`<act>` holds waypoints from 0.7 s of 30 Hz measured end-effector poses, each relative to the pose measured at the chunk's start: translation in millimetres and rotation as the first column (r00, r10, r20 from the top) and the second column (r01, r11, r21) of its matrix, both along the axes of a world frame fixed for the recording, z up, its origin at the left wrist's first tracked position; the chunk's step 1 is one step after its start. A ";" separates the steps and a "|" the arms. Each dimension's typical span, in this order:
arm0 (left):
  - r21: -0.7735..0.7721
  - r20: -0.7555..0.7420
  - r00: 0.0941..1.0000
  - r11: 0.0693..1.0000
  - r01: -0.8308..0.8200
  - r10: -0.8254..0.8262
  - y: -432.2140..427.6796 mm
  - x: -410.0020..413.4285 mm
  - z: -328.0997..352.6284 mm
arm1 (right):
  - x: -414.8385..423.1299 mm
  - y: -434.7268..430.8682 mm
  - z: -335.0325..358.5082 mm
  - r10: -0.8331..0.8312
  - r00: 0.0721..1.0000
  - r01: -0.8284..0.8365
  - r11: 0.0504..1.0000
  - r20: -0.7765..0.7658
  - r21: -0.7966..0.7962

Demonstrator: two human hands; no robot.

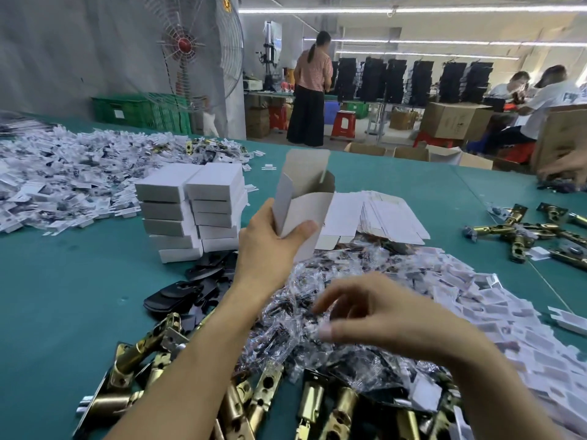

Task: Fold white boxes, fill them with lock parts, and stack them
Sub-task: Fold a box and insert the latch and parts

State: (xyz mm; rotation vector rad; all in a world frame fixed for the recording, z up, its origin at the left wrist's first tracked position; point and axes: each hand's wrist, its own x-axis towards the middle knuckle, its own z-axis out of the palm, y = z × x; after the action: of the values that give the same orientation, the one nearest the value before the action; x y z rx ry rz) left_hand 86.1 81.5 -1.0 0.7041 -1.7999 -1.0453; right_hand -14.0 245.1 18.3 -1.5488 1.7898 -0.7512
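My left hand (270,239) grips an upright white box (306,192) near its bottom, top flaps open, above the green table. My right hand (374,312) hovers, blurred, with fingers loosely curled over a heap of small clear plastic bags of screws (305,315); whether it pinches a bag I cannot tell. Brass latch bolts (247,398) lie in a pile at the near edge. Black plates (190,287) lie to the left of the bags. Two stacks of closed white boxes (193,211) stand behind the plates. Flat unfolded boxes (381,217) lie behind the held box.
Heaps of small white paper packets cover the table's far left (63,185) and right (508,319). More brass latches (521,230) lie at the right, near another person's hand (568,168). Beyond the table stand a fan (190,52), green crates, cardboard boxes and other people.
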 end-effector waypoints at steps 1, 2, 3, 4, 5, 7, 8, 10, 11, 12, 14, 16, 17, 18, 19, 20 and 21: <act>-0.008 0.004 1.000 1.000 -0.002 0.002 -0.5 0.8 0.0 | 6.0 -1.5 0.0 0.085 0.995 -0.081 0.994 -0.057 0.076; -0.017 0.007 1.000 1.000 -0.006 0.006 -0.5 1.2 0.1 | 11.6 -3.5 -0.7 0.140 0.985 -0.126 0.984 -0.103 0.126; -0.027 0.011 1.000 1.000 -0.011 0.012 -0.3 1.3 0.0 | 16.3 -5.5 -1.9 0.171 0.973 -0.148 0.977 -0.152 0.154; -0.036 0.014 1.000 0.999 -0.017 0.018 -0.3 1.5 -0.3 | 20.8 -7.4 -3.2 0.184 0.962 -0.152 0.975 -0.201 0.164; -0.042 0.016 1.000 0.999 -0.023 0.024 -0.6 1.6 -0.5 | 23.9 -9.3 -4.3 0.182 0.952 -0.145 0.976 -0.246 0.161; -0.043 0.012 0.999 0.999 -0.031 0.031 -2.3 1.3 -1.6 | 27.1 -11.5 -6.5 0.151 0.942 -0.119 0.985 -0.300 0.125; -0.040 0.010 0.999 0.999 -0.032 0.033 -3.3 1.1 -2.5 | 27.6 -11.9 -6.7 0.129 0.940 -0.102 0.990 -0.315 0.098; -0.036 0.007 0.999 0.999 -0.039 0.039 -4.3 0.4 -3.1 | 24.4 -12.1 -7.1 0.053 0.943 -0.045 0.998 -0.327 0.033; -0.033 0.005 0.999 0.999 -0.043 0.043 -4.6 0.4 -3.1 | 20.9 -11.6 -6.6 -0.004 0.957 0.002 1.000 -0.291 -0.008; -0.025 0.000 0.999 0.999 -0.048 0.048 -5.0 0.6 -2.7 | 16.4 -10.6 -5.8 -0.069 0.970 0.059 0.997 -0.234 -0.052; 0.003 -0.016 0.999 0.999 -0.047 0.047 -5.0 1.5 -1.3 | 4.5 -7.8 -6.0 -0.227 0.968 0.212 0.968 -0.106 -0.137; 0.039 -0.046 0.998 0.998 -0.040 0.042 -5.8 1.7 -1.0 | -9.1 -4.9 -9.2 -0.414 0.910 0.408 0.892 0.012 -0.193; 0.060 -0.069 0.997 0.997 -0.041 0.045 -6.2 1.5 -0.9 | -15.9 -3.9 -11.7 -0.495 0.869 0.487 0.848 0.015 -0.208; 0.081 -0.095 0.994 0.996 -0.046 0.053 -6.8 1.4 -1.2 | -22.1 -3.0 -14.5 -0.552 0.833 0.535 0.817 -0.024 -0.214; 0.098 -0.119 0.991 0.994 -0.054 0.066 -6.9 1.6 -1.2 | -26.5 -2.3 -17.0 -0.588 0.804 0.563 0.800 -0.085 -0.208; 0.107 -0.135 0.988 0.992 -0.061 0.075 -7.2 1.6 -1.2 | -29.4 -1.5 -18.4 -0.608 0.778 0.580 0.792 -0.159 -0.192; 0.114 -0.141 0.987 0.992 -0.061 0.077 -7.0 1.6 -1.0 | -32.0 -1.0 -20.4 -0.618 0.747 0.595 0.786 -0.245 -0.168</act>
State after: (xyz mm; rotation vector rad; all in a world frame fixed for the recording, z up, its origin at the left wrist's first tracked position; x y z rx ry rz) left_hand 87.6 74.5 -2.0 0.7322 -1.5922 -1.1266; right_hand -46.1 244.2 -2.1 -1.1436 2.5748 -0.9343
